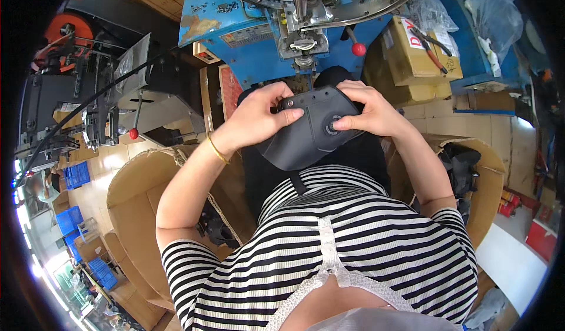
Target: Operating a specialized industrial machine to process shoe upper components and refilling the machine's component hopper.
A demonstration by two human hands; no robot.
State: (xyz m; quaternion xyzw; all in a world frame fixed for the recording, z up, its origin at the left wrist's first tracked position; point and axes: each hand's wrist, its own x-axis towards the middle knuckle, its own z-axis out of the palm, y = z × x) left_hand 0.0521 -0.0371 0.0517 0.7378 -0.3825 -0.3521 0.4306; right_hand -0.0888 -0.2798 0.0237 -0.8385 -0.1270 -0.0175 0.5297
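Between my two hands is a black, leather-like shoe upper (297,145), held above my lap. A row of small holes runs along its far edge, with a metal eyelet near its left end, and a round patch sits on its right side. My left hand (265,114) pinches the left end, thumb on top beside the eyelet. On the right end closes my right hand (372,112), its thumb by the round patch and its other fingers over the far edge. Just beyond the upper stands a blue eyelet machine (250,51); its metal working head (303,45) is close to the holes.
Cardboard boxes with black pieces flank me, one at left (138,204), another at right (485,178). Red-handled pliers (434,54) lie on a carton (415,66) at far right. A red-knobbed lever (358,49) sticks out from the machine. Dark machinery (170,95) stands at left.
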